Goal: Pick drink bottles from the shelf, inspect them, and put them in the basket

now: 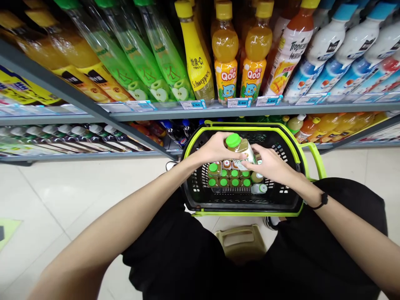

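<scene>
Over the basket I hold a green-capped drink bottle (239, 148) with a white label, tilted, in both hands. My left hand (218, 148) is closed around its left side near the cap. My right hand (267, 164) grips the lower right end, fingers wrapped round the label. Beneath them is a black shopping basket (218, 204) with a lime-green rim. Inside it stand several small bottles with green caps (235, 182), packed in rows. One white-labelled bottle (258, 188) lies on its side at their right.
Ahead, a grey shelf (187, 111) carries green apple drink bottles (168, 62), a yellow Schweppes bottle (196, 54), and orange Qoo bottles (225, 54). Dark-labelled bottles (81, 135) line the lower shelf. A beige stool (243, 246) shows between my legs. The basket's green handle (315, 160) sticks out right.
</scene>
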{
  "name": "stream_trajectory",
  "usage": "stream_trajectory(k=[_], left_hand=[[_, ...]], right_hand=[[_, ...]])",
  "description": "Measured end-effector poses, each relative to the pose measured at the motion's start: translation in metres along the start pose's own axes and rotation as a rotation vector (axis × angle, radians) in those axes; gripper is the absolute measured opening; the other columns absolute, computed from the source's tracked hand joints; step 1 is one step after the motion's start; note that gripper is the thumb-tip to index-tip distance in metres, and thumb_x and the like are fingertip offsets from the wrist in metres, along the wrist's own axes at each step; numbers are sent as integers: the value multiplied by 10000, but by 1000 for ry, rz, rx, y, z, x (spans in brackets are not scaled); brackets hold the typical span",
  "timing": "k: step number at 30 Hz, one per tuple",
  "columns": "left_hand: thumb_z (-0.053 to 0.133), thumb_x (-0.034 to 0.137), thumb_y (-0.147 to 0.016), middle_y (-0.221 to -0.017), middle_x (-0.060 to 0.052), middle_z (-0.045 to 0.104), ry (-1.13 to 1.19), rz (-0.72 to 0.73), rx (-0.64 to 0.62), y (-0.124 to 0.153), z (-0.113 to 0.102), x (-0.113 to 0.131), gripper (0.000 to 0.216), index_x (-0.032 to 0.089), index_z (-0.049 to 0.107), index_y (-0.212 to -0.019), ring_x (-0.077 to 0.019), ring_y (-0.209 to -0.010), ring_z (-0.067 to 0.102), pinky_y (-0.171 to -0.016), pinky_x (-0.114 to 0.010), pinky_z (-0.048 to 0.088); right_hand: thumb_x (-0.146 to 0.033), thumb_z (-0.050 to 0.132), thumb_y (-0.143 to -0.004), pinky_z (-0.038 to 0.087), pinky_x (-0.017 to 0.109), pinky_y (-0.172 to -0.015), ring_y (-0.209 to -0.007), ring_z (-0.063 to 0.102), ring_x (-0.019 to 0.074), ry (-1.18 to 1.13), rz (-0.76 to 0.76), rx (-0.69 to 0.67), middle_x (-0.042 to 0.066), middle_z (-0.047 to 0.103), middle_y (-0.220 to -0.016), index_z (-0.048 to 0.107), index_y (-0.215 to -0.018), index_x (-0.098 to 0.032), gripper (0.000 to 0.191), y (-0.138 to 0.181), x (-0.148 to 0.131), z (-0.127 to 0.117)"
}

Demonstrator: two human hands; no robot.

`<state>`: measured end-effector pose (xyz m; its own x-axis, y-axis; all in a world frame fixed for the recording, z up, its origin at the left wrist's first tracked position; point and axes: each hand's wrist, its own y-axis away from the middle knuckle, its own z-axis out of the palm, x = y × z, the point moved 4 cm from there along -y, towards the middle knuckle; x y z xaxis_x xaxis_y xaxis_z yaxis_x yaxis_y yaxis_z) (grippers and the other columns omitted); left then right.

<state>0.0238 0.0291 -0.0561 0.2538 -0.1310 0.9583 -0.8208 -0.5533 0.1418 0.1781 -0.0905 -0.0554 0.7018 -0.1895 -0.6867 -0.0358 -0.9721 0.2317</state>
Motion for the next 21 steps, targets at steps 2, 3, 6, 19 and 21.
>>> stream_trajectory(k=[2, 3, 6, 19, 21], left_hand=[[906, 439, -646, -866, -49, 726, -130, -45, 2, -3, 8, -15, 504, 111, 746, -994, -187, -776, 639, -702, -291, 485], [902, 443, -637, -844, -42, 722, -204, -64, -2, -5, 13, -23, 487, 123, 741, -966, -191, -766, 636, -687, -290, 470], [888, 505, -625, -813, -47, 719, -477, -99, -47, -14, 29, -48, 490, 154, 718, -921, -221, -752, 639, -655, -303, 431], [876, 350, -686, -1125, -150, 737, -1010, -207, -402, -34, 72, -144, 624, 108, 660, -1219, -320, -1020, 721, -821, -327, 542], [871, 366, -716, -1126, -164, 736, -1043, -222, -434, -35, 71, -146, 629, 90, 650, -1236, -333, -1029, 721, -821, -340, 545]], right_hand=[[-411, 653, -969, 508, 381, -819, -1012, 707, 339, 248, 34, -121, 165, 741, -1095, 607, -1297, -149, 422, 0, 2, 0], [-379, 620, -990, 508, 398, -831, -1064, 703, 367, 371, 51, -179, 204, 726, -1140, 585, -1331, -121, 429, 1, 3, 0], [-288, 559, -1022, 509, 447, -909, -1193, 678, 413, 628, 138, -407, 278, 694, -1234, 605, -1333, -58, 390, 6, 10, 5], [-321, 536, -1058, 531, 443, -987, -1224, 690, 387, 657, 158, -617, 252, 704, -1280, 645, -1343, -42, 413, 13, 9, 11], [-313, 530, -1060, 534, 447, -986, -1230, 688, 390, 665, 165, -624, 251, 709, -1271, 653, -1338, -42, 408, 13, 10, 11]])
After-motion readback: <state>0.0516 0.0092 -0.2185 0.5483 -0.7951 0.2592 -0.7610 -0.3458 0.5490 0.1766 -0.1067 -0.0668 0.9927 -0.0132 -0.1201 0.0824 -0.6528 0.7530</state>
